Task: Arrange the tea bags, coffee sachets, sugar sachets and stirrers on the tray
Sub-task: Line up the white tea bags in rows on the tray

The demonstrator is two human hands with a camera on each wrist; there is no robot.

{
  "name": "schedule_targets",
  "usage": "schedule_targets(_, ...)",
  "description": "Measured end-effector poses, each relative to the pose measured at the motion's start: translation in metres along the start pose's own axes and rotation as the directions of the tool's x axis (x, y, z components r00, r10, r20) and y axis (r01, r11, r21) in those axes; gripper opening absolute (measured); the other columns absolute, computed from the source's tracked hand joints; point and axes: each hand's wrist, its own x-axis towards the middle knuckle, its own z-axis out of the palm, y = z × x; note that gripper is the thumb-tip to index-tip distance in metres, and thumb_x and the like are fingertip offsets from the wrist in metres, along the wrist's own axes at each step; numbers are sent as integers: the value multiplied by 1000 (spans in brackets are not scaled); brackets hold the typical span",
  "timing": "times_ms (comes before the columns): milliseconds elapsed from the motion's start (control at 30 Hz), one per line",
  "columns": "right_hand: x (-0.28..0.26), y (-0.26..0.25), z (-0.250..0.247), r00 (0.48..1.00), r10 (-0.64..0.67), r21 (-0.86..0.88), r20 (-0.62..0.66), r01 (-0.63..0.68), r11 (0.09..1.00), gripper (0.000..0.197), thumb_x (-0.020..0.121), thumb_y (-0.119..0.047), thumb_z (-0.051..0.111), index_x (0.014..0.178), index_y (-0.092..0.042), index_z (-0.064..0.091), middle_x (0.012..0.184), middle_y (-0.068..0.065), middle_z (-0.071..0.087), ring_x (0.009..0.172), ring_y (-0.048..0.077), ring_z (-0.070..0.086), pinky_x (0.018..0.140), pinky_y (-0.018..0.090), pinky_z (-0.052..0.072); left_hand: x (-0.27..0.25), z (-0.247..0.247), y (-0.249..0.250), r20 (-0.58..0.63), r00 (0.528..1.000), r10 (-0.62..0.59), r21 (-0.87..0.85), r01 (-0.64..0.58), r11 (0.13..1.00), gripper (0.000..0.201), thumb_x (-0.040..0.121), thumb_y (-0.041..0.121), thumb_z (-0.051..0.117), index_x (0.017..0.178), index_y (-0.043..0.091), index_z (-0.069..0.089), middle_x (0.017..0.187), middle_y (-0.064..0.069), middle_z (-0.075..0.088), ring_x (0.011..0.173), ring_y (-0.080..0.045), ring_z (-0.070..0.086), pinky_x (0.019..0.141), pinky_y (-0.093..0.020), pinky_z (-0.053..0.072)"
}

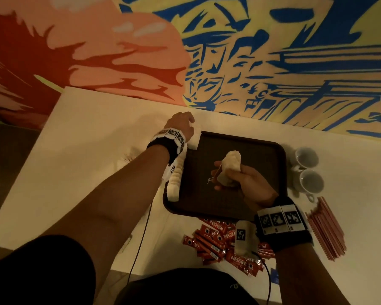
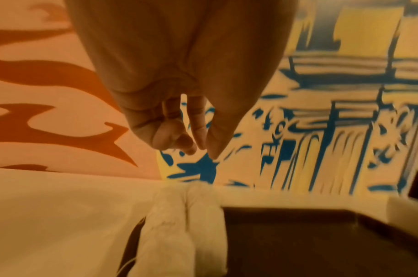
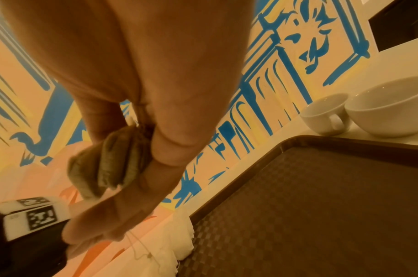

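A brown tray (image 1: pixel 262 150) lies in the middle of the white table. Pale tea bags (image 1: pixel 174 181) sit in a row along its left edge, also seen in the left wrist view (image 2: pixel 184 224). My left hand (image 1: pixel 180 124) hovers over the tray's far left corner, fingers (image 2: pixel 198 131) hanging loosely and holding nothing. A white stack (image 1: pixel 195 139), perhaps sugar sachets, rests on that corner. My right hand (image 1: pixel 240 179) grips a bunch of tea bags (image 1: pixel 230 168) above the tray's middle, strings dangling; the bunch (image 3: pixel 103 165) shows between thumb and fingers.
Red coffee sachets (image 1: pixel 220 241) lie heaped on the table in front of the tray. A bundle of red stirrers (image 1: pixel 326 230) lies at the front right. Two white cups (image 1: pixel 306 157) (image 1: pixel 312 181) stand right of the tray. A painted wall (image 1: pixel 273 51) rises behind the table.
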Motion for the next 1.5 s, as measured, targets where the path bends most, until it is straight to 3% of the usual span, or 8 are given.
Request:
schedule_targets(200, -19, -7, -2, 993, -117, 62, 19, 116, 991, 25, 103, -10, 53, 125, -4, 63, 117, 17, 72, 107, 28, 71, 81, 36, 61, -69, -18, 13, -126, 992, -30, -338, -15, 941, 13, 87, 27, 71, 100, 25, 70, 96, 7, 68, 95, -15, 65, 81, -22, 47)
schedule_targets(300, -31, -10, -3, 983, -183, 55, -10, 183, 982, 24, 101, -14, 58, 121, -2, 66, 114, 19, 73, 95, 25, 73, 76, 31, 60, -109, -24, 24, -134, 991, 4, -478, -68, 876, 8, 88, 24, 73, 96, 25, 72, 105, 6, 69, 86, -3, 63, 77, -10, 45)
schedule_targets(400, -43, -12, -5, 973, -227, 91, -50, 230, 969, 23, 98, -16, 64, 115, -2, 69, 112, 18, 74, 100, 30, 72, 80, 34, 61, -146, -32, 42, -110, 993, 46, -575, -101, 812, 9, 90, 26, 71, 98, 27, 73, 108, 1, 71, 81, -10, 66, 80, -24, 51)
schedule_targets(567, -68, -18, -3, 947, -304, 115, -101, 315, 942, 19, 91, -13, 72, 109, -6, 70, 105, 11, 76, 97, 25, 75, 76, 34, 62, -200, -47, 79, -79, 981, 180, -625, -189, 757, 13, 95, 27, 66, 106, 21, 72, 103, -1, 72, 72, -11, 67, 65, -18, 48)
schedule_targets(800, -108, -24, -5, 902, -431, 33, -7, 431, 902, 21, 93, -17, 71, 109, -5, 72, 101, 11, 78, 92, 24, 74, 67, 28, 59, -258, -41, 105, -3, 967, 256, -709, -182, 681, 21, 93, 25, 70, 114, 23, 69, 92, 10, 72, 81, -8, 66, 54, -26, 48)
schedule_targets(1067, -145, -28, -12, 889, -459, 9, 9, 459, 889, 33, 97, -38, 62, 109, -8, 71, 101, 13, 78, 91, 26, 75, 73, 33, 60, -298, -38, 130, -107, 970, 219, -722, -227, 653, 15, 91, 13, 71, 102, 22, 71, 73, 13, 67, 72, -10, 64, 52, -24, 48)
schedule_targets(1300, -161, -16, -32, 880, -471, 58, -66, 474, 878, 28, 99, -30, 61, 103, -3, 70, 89, 11, 73, 81, 21, 71, 71, 31, 60, -323, -32, 132, -143, 984, 109, -774, -180, 607, 15, 90, 9, 71, 105, 11, 70, 94, -8, 71, 78, -14, 67, 58, -27, 53)
schedule_targets(1500, -171, -9, -40, 868, -496, 0, 23, 496, 868, 20, 104, -18, 55, 112, -9, 70, 93, 13, 68, 85, 23, 68, 74, 36, 59, -339, -21, 130, -115, 992, 61, -835, -130, 535, 21, 89, 0, 68, 109, -6, 64, 103, -19, 73, 83, -18, 69, 68, -28, 57)
